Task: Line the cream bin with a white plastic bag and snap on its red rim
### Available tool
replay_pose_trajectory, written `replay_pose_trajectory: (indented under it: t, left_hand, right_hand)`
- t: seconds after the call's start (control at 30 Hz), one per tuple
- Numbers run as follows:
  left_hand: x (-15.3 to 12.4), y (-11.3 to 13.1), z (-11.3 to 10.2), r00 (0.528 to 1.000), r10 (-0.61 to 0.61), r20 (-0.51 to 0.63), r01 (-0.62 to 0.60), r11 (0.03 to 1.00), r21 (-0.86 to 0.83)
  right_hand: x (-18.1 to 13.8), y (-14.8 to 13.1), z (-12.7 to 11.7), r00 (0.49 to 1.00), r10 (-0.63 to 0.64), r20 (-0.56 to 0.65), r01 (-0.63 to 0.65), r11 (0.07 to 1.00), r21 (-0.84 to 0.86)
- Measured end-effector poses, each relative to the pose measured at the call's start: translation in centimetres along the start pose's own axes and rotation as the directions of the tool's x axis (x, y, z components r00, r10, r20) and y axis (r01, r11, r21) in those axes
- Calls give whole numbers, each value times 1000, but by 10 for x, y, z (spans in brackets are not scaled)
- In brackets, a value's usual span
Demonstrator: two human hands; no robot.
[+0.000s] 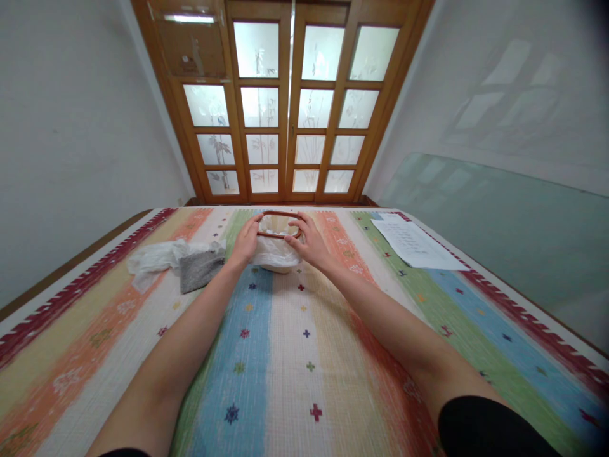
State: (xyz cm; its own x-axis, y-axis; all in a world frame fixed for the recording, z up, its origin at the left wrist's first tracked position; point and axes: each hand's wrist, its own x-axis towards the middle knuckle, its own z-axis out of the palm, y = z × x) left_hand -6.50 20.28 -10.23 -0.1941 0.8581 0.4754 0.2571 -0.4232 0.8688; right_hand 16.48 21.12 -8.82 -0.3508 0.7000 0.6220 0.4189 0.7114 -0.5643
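Observation:
A brown rounded-rectangular ring sits at the top of a small pale bin, at the far middle of the table. A translucent white plastic bag lines the bin and hangs over its outside. My left hand grips the ring's left side, thumb and fingers at its edge. On the right side, my right hand has its fingers curled round the ring. Whether the ring is pressed fully onto the bin's rim I cannot tell. Most of the bin's wall is hidden by the bag.
Left of my left hand lie a folded grey cloth and a crumpled translucent plastic bag. Printed paper sheets rest at the far right. A striped tablecloth covers the table. Beyond it stand wooden glazed doors.

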Motion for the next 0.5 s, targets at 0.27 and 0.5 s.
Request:
replay_pose_trajectory:
  t: [0.27,0.5]
  left_hand:
    - [5,-8,0,1000,-19,25,19,1000,-25]
    - [5,-2,0,999,-42,31,43,998,-36]
  right_hand:
    - [2,0,-2,1000,26,15,-26,1000,15]
    - [-3,-4,-1,999,26,24,-27,999,28]
